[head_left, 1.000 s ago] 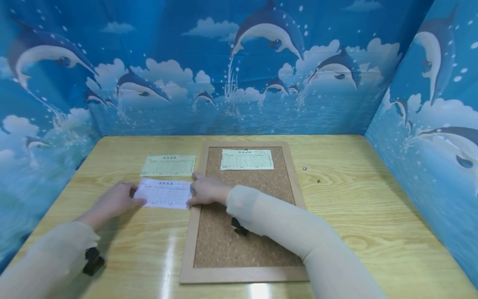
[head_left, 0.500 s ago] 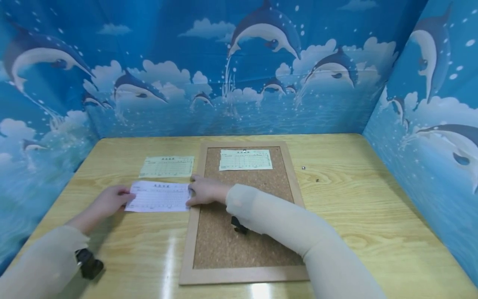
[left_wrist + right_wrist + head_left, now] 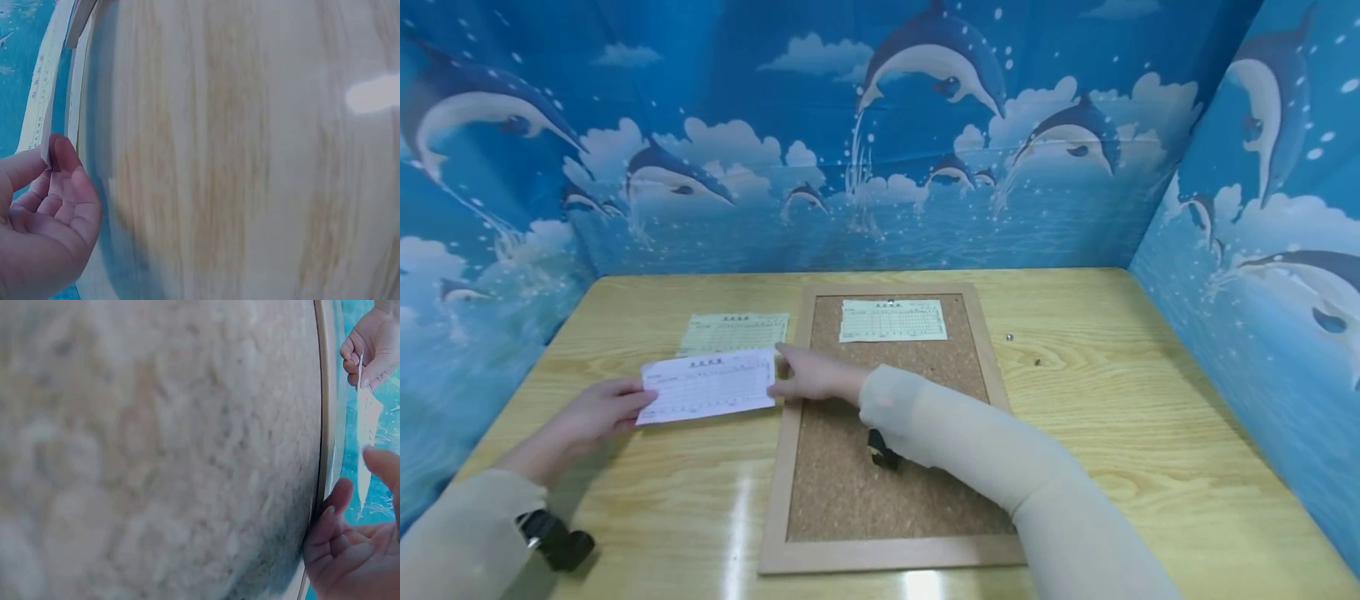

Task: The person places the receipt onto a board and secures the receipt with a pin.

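Note:
My left hand [image 3: 598, 410] pinches the left end of a white printed form slip [image 3: 707, 385] between thumb and fingertips. The slip is raised off the table and tilted, its left end lower in the head view. In the left wrist view, the slip [image 3: 45, 87] rises edge-on from the pinching fingers. At the slip's right end is my right hand [image 3: 812, 372], thumb and fingers spread apart over the board's left frame. From the right wrist, its thumb [image 3: 382, 467] overlaps the slip, with a gap to the fingers.
A pale green form slip [image 3: 735, 328] lies on the table, partly covered by the white one. Another green slip [image 3: 892, 321] is pinned at the top of a wood-framed cork board [image 3: 895, 492]. Small pushpins [image 3: 1009, 337] lie right of the board. Dolphin-print curtains [image 3: 722, 225] border the table.
The white slip has moved left with my left hand and lifted off the table, now covering part of the green slip. My right hand has spread its fingers at its right edge.

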`<state>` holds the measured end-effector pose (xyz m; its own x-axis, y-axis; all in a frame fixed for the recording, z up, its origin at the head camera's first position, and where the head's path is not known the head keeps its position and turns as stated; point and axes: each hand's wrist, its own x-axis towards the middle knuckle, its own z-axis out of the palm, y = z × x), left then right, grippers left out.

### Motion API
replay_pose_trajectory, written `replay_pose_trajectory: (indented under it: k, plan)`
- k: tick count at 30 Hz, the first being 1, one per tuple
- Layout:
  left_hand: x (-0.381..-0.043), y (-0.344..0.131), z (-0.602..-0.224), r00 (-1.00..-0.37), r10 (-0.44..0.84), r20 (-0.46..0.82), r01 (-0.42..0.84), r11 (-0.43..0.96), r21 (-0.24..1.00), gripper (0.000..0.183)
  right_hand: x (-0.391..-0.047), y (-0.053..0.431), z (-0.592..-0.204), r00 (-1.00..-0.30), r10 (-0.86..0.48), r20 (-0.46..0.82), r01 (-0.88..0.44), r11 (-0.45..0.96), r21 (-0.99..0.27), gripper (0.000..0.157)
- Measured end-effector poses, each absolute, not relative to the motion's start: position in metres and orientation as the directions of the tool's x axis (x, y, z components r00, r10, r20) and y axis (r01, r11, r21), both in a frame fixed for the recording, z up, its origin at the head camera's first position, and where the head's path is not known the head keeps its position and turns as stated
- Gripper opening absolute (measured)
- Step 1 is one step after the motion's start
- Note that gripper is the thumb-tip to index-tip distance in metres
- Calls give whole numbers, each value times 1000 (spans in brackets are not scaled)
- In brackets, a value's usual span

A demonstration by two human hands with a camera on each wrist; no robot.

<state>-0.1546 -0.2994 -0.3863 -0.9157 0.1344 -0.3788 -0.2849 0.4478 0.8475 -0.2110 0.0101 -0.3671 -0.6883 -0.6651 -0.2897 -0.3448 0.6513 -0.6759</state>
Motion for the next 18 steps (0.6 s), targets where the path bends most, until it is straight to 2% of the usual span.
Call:
replay_pose_trajectory:
  k: [2,4,8,11,12,15,18]
  plan:
    - [-154,-299,-385,-912,141,-386,-293,436,851,40,-212,10,-368,-705,-644,-298,-272,633,-724,75]
    - [-154,-297,-384,-909,147,-390,-297,427,854,43,-214,9,-368,-722,-624,-298,-215,613,-761,66]
    - [-153,-291,-381,-905,164,-393,-300,408,862,47,-216,10,-369,-767,-592,-248,-196,584,-788,35]
    - [-151,-288,-383,-902,188,-390,-307,358,882,37,-217,13,-372,-789,-580,-203,-215,570,-793,15]
    - [-150,-288,-384,-899,198,-390,-310,340,888,31,-217,14,-374,-794,-577,-192,-222,569,-792,13]
    - [-149,-285,-385,-897,213,-387,-315,305,899,23,-218,19,-376,-795,-583,-169,-240,558,-794,17]
    - [-150,-280,-385,-902,206,-381,-308,311,899,31,-219,24,-376,-790,-589,-170,-230,541,-809,20]
